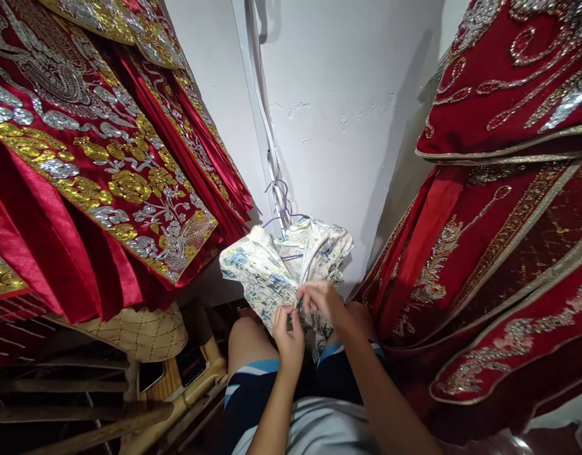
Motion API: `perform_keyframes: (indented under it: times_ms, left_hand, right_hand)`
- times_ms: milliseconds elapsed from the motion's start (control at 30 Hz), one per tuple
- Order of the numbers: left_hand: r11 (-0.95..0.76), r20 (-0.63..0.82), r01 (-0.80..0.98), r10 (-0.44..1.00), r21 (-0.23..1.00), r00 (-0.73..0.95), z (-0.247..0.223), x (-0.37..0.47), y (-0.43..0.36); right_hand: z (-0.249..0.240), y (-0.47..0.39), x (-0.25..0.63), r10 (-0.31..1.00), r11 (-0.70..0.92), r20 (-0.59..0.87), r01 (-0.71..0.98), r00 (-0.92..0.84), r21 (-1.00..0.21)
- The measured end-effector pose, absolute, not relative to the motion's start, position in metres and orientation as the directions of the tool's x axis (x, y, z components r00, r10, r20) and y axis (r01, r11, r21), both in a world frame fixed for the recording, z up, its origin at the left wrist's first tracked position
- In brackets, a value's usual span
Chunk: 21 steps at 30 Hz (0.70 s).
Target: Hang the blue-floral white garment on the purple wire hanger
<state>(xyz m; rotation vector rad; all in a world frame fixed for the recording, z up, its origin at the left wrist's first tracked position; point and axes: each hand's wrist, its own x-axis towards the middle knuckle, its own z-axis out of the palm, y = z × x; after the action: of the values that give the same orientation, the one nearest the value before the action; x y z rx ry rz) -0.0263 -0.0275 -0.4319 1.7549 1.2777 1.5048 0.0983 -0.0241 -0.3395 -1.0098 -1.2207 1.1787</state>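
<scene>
A white garment [266, 268] with a blue and green floral print hangs on a thin purple hanger [285, 205], its neckline open toward me. My left hand [289, 332] pinches the fabric at the lower front of the neckline. Right beside it, my right hand [316, 300] has its fingers pressed together on the same front edge, close to the left fingertips. The small piece between the fingers is too small to make out. Below the hands the garment hangs down between my knees.
Red gowns with gold and silver embroidery [129, 186] hang at the left; more red beaded gowns [499, 253] hang at the right. A pale wall [338, 126] and a white metal stand [255, 95] are ahead. A wooden chair [196, 395] stands at lower left, with dark phone-like objects on it.
</scene>
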Motion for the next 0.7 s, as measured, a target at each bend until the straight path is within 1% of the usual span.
perform_keyframes:
  times_ms: [100,200,267,333,400,467,533,633,700]
  left_hand:
    - [-0.451,0.499,0.381,0.866,0.807,-0.033,-0.434,-0.027,-0.023]
    - [-0.432,0.467,0.4,0.884,0.809,0.011,-0.443,-0.027,-0.015]
    - [-0.42,0.438,0.408,0.898,0.811,0.054,-0.446,-0.029,-0.008]
    - [-0.426,0.43,0.401,0.899,0.811,0.086,-0.438,-0.03,-0.001]
    - [-0.466,0.47,0.341,0.879,0.816,0.077,-0.414,-0.03,0.008]
    - [-0.543,0.552,0.235,0.833,0.806,0.029,-0.377,-0.03,0.018]
    - [-0.648,0.658,0.197,0.753,0.735,0.024,-0.333,-0.029,0.03]
    - [-0.766,0.77,0.295,0.625,0.572,0.131,-0.28,-0.03,0.048]
    - [-0.806,0.807,0.363,0.557,0.468,0.195,-0.262,-0.03,0.055]
  right_hand:
    - [-0.291,0.005,0.107,0.988,0.128,0.108,-0.195,0.11,-0.972]
    - [-0.253,0.031,0.108,0.975,0.187,0.143,-0.279,0.171,-0.942]
    - [-0.242,0.039,0.106,0.966,0.223,0.172,-0.294,0.191,-0.929]
    - [-0.242,0.04,0.103,0.966,0.24,0.202,-0.269,0.162,-0.933]
    - [-0.247,0.037,0.101,0.964,0.261,0.243,-0.216,0.108,-0.941]
    - [-0.253,0.033,0.101,0.96,0.28,0.27,-0.164,0.079,-0.946]
    - [-0.254,0.031,0.101,0.956,0.291,0.284,-0.115,0.074,-0.95]
    - [-0.252,0.029,0.102,0.942,0.329,0.323,-0.067,0.089,-0.942]
    - [-0.253,0.03,0.102,0.93,0.352,0.343,-0.056,0.129,-0.934]
